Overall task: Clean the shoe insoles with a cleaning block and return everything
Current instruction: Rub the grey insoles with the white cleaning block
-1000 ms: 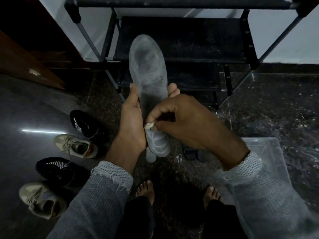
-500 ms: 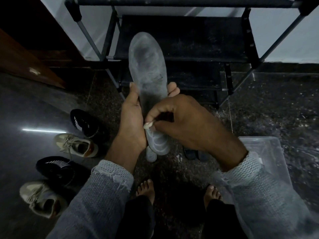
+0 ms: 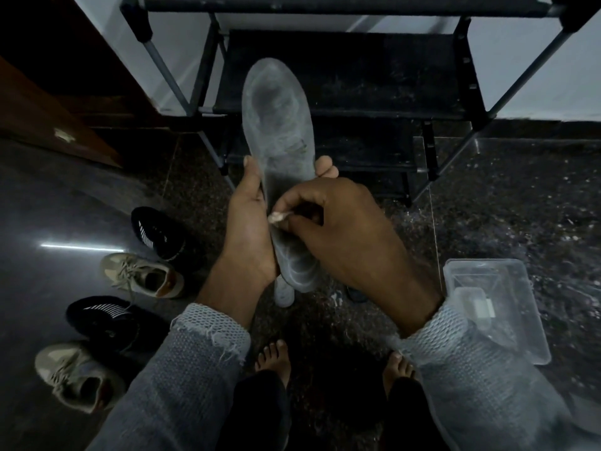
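A grey, dirt-marked insole (image 3: pixel 278 122) stands lengthwise in the middle of the view, toe end pointing away from me. My left hand (image 3: pixel 248 229) grips it from behind around its middle, thumb on the left edge and fingertips showing on the right edge. My right hand (image 3: pixel 341 229) pinches a small pale cleaning block (image 3: pixel 277 217) and presses it against the insole's left side near the heel half. A second pale insole (image 3: pixel 283 292) pokes out on the floor just below the held one.
A black shoe rack (image 3: pixel 344 92) stands straight ahead against the wall. Two black shoes (image 3: pixel 157 232) and two beige shoes (image 3: pixel 143 275) lie on the dark floor to the left. A clear plastic box (image 3: pixel 527 288) sits at the right by my sleeve. My bare feet (image 3: pixel 273 356) are below.
My right hand has slid the cleaning block a little up the insole, away from the heel. My left hand keeps the same hold on the insole.
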